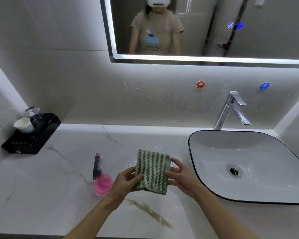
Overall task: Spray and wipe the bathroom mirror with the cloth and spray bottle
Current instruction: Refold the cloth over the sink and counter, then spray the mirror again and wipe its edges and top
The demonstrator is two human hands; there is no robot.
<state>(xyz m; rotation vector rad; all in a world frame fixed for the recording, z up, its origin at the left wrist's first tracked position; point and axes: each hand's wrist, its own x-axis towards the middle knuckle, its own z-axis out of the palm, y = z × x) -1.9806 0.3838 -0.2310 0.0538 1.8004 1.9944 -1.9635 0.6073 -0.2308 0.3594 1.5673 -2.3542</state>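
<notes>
**Both hands gripping the cloth over the counter**

I am watching the left hand (128, 181) and the right hand (180, 178) pinching opposite edges of the green-and-white cloth (152, 171), holding it spread above the marble counter (59, 187). The pink spray bottle (100, 176) is standing just left of the left hand. The mirror (205, 26) is hanging above, with the sink (248, 166) sitting to the right.

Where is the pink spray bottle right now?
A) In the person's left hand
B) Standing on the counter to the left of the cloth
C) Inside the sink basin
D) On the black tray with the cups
B: the pink spray bottle stands by itself on the marble counter, left of the green striped cloth, which the left hand and right hand both hold.
</notes>
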